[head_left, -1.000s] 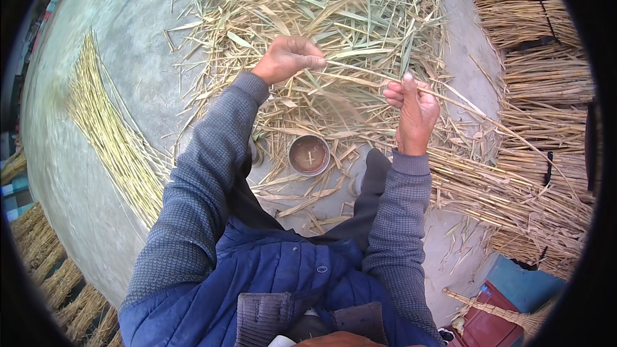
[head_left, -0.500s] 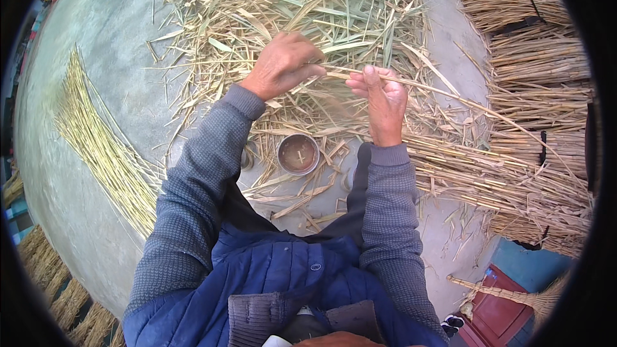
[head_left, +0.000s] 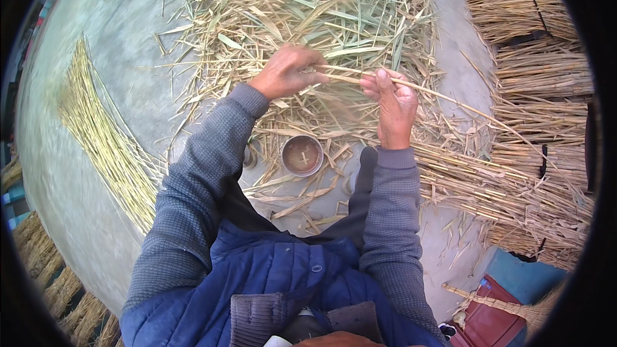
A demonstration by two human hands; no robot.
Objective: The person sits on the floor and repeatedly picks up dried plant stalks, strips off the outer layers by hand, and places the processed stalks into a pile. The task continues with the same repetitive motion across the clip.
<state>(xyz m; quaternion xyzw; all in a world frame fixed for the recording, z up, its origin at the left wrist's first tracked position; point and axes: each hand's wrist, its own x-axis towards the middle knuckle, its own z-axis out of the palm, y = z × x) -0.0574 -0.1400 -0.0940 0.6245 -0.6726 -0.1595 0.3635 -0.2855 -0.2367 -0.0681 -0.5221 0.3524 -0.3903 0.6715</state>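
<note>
You held a long, thin stalk [head_left: 443, 96] past the bowl [head_left: 293, 155], and it ran far out to the bowl's right. Your right hand [head_left: 393, 108], ahead and right of the bowl, had its thumb and fingers pinched on the stalk. Your left hand [head_left: 288, 72], just past the bowl, was by the stalk's left end; I can't tell if its fingers squeezed it. Dry leaves [head_left: 283, 16] lay in a pile beyond the bowl.
</note>
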